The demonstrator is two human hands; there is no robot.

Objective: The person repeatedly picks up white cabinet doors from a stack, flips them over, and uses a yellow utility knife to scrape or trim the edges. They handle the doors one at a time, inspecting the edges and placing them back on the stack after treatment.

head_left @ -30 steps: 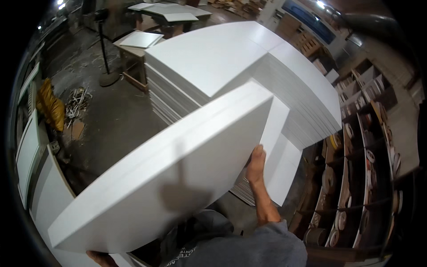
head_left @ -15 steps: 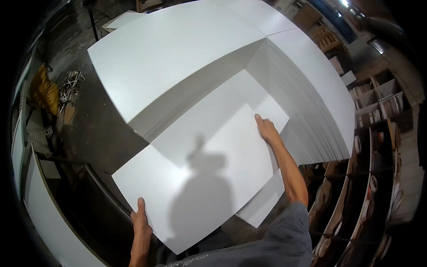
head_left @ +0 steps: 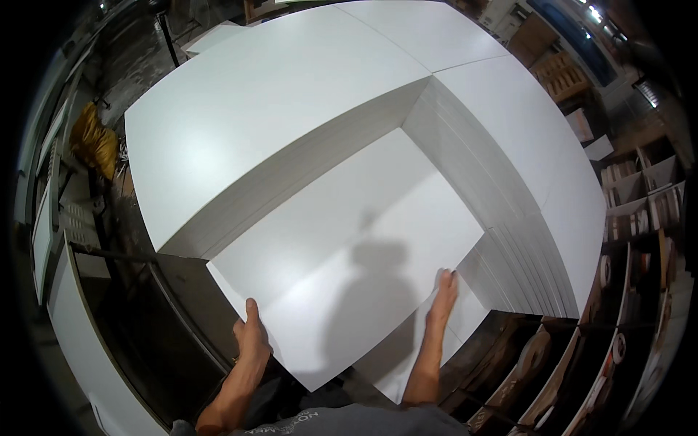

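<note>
Here, in the head view, a white panel [head_left: 342, 269] lies flat on a low stack, tucked into the corner between two taller stacks of white boards [head_left: 262, 123]. The left hand [head_left: 252, 336] grips its near-left edge, fingers curled under and thumb on top. The right hand [head_left: 442, 294] rests at its right edge, fingers stretched flat. Shelves of rolls [head_left: 625, 305] stand to the right.

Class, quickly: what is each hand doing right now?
Left hand: closed in a grip on the near edge of the white panel.
Right hand: fingers extended, pressed flat against the panel's right edge.
</note>
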